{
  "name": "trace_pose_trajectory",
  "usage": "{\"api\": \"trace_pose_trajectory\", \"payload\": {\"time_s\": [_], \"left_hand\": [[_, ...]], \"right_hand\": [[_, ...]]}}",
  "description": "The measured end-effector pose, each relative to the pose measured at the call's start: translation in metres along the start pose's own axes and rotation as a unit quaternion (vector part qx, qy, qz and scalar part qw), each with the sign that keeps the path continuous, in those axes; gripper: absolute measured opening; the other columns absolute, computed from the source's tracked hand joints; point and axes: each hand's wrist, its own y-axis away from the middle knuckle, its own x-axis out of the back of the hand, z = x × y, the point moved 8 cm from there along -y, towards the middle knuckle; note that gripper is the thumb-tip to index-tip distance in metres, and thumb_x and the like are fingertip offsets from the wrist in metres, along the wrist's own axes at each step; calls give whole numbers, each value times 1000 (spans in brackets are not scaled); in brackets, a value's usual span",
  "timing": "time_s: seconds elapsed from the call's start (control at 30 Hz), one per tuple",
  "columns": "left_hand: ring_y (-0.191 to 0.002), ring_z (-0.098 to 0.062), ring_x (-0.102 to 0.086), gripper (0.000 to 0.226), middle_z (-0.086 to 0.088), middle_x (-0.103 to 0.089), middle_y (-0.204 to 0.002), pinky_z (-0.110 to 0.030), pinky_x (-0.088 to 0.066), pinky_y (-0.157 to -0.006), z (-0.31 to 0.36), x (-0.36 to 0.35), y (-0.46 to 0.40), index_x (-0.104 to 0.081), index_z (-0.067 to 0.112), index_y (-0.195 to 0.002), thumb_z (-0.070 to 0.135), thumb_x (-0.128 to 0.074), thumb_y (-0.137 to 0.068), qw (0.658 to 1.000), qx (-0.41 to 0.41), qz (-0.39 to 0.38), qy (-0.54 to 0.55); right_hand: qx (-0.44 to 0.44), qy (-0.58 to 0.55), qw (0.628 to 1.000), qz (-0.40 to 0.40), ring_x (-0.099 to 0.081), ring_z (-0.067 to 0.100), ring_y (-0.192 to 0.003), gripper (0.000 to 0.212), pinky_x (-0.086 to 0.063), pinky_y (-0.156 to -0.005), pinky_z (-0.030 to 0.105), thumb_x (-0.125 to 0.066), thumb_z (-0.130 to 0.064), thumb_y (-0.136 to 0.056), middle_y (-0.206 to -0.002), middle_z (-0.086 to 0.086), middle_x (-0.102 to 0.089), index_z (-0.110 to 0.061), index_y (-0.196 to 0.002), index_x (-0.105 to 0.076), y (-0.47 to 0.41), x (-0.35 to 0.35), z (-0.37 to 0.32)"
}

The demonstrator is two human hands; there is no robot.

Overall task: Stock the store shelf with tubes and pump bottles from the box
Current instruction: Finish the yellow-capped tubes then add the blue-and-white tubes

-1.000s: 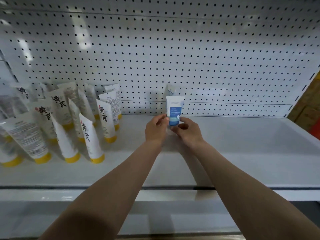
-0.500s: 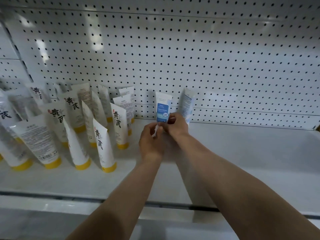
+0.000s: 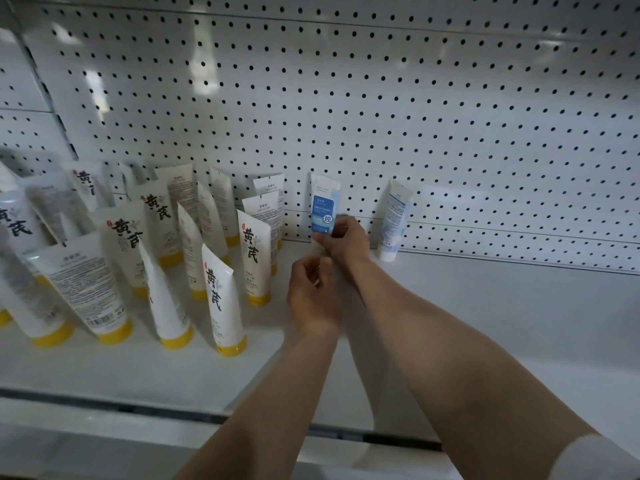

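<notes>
head view showed the right hand [image 3: 344,239] pinching the lower part of a blue-labelled tube [image 3: 323,207], standing cap-down at the back of the shelf [image 3: 485,306] against the pegboard [image 3: 381,116]. the left hand [image 3: 313,294] hung just in front, fingers loosely curled and apparently holding nothing. a second blue tube [image 3: 394,221] leaned on the pegboard to the right, apart; the yellow-capped tubes [image 3: 221,292] crowded the left. doing this well probably meant seating the cap flat, tipping the top lightly onto the pegboard, label outward, then easing the fingers off without nudging it into the neighbours.
</notes>
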Motion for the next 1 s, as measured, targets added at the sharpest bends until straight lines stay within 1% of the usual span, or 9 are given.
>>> {"api": "trace_pose_trajectory", "payload": {"time_s": [0.13,0.3,0.43,0.53,0.57,0.67,0.77,0.83,1.0], "left_hand": [[-75,8,-54,6,17,-59,-87,-12,-36,-67,-2,-1,0,-57,28,-102,33,-55,-98,1000,5,-11,-14],[-71,19,-49,6,19,-57,-86,2,-34,-59,-1,-3,0,-56,28,-101,32,-55,-98,1000,6,-22,-16],[-80,1,-56,12,13,-60,-93,-6,-35,-65,4,-1,2,-58,23,-106,31,-56,-98,999,-14,-8,-29],[-90,-8,-57,17,7,-62,-99,-3,-33,-69,7,-1,3,-60,15,-110,27,-56,-98,999,-24,2,-32],[-91,-9,-58,18,5,-62,-99,-2,-33,-68,8,-2,4,-61,14,-110,27,-57,-98,999,-24,3,-32],[-91,-9,-58,18,5,-62,-98,1,-34,-65,9,-2,6,-62,13,-108,26,-57,-97,999,-19,3,-34],[-88,-8,-57,17,5,-63,-97,6,-34,-62,10,-2,7,-62,13,-107,26,-58,-97,999,-18,3,-31],[-87,-8,-57,15,4,-63,-95,5,-34,-63,11,-2,7,-62,13,-104,25,-59,-97,1000,-17,5,-26],[-85,-8,-55,7,5,-61,-90,4,-35,-62,11,-2,7,-59,17,-97,24,-59,-97,1000,-10,1,-15]], "right_hand": [[8,3,1000,10,-67,15,-96,44,-55,-90,40,-87,-27,-74,-105,-4,-71,-19,-108,-60,1,-1,-1],[3,-32,999,0,-67,14,-98,41,-56,-89,35,-87,-24,-74,-102,-6,-69,-21,-106,-60,8,2,-1],[18,-70,997,37,-66,12,-93,36,-55,-85,27,-85,-23,-77,-97,-6,-69,-18,-107,-64,30,24,3],[21,-44,992,118,-64,6,-78,22,-46,-70,9,-81,-28,-81,-82,-13,-66,-22,-91,-63,48,57,11],[16,-40,986,161,-62,7,-76,23,-45,-68,10,-81,-29,-81,-81,-11,-64,-22,-88,-60,53,71,15],[-29,-47,965,256,-58,17,-84,36,-49,-77,32,-81,-31,-79,-98,0,-60,-21,-97,-52,56,107,29],[-75,-22,970,228,-55,19,-102,54,-43,-79,30,-81,-35,-78,-116,1,-53,-18,-120,-52,38,116,40],[-94,-21,979,180,-57,18,-106,60,-41,-81,28,-81,-36,-78,-120,-1,-58,-18,-128,-52,28,111,44],[-90,19,988,124,-63,21,-105,42,-42,-80,26,-76,-27,-83,-111,-3,-69,-18,-121,-60,17,104,43]]}}
